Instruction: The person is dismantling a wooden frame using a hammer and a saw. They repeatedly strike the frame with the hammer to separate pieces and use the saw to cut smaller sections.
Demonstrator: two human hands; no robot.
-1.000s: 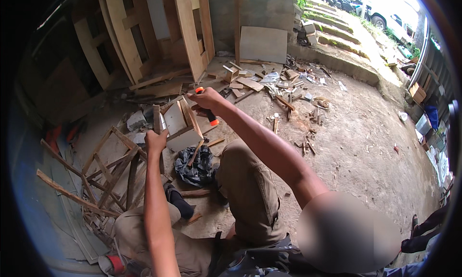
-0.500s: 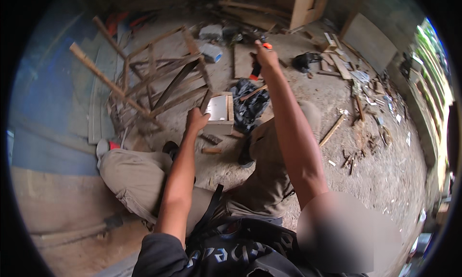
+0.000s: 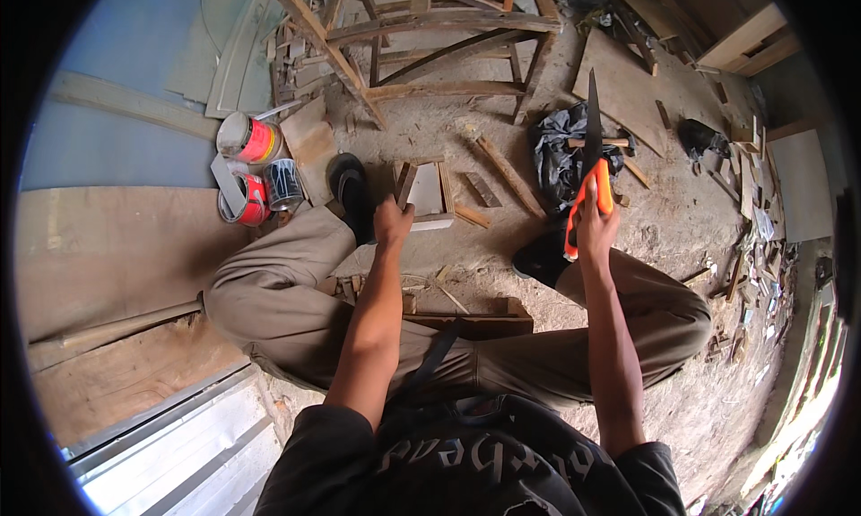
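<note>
My right hand [image 3: 595, 226] is closed round the orange and black handle of a handsaw [image 3: 593, 130]. The saw's dark blade points up and away from me, touching nothing that I can make out. In front of me my left hand [image 3: 393, 220] grips a short dark piece of wood [image 3: 406, 182]. That wood stands at the left side of a shallow wooden box [image 3: 439, 222] with a white inside, which sits on the floor between my feet. Part of the box is hidden behind the hand and the wood.
A wooden frame [image 3: 444, 90] with crossed bars stands ahead. Paint cans [image 3: 285, 184] cluster at the left by my shoe. Right of centre lie a black plastic bag [image 3: 558, 144] and a board [image 3: 619, 90]. Loose battens [image 3: 511, 177] and scraps litter the floor.
My right hand with the saw has drawn back from far ahead, and the blade now shows plainly. My left hand keeps hold of the wood. The whole view has shifted, bringing the cans into sight.
</note>
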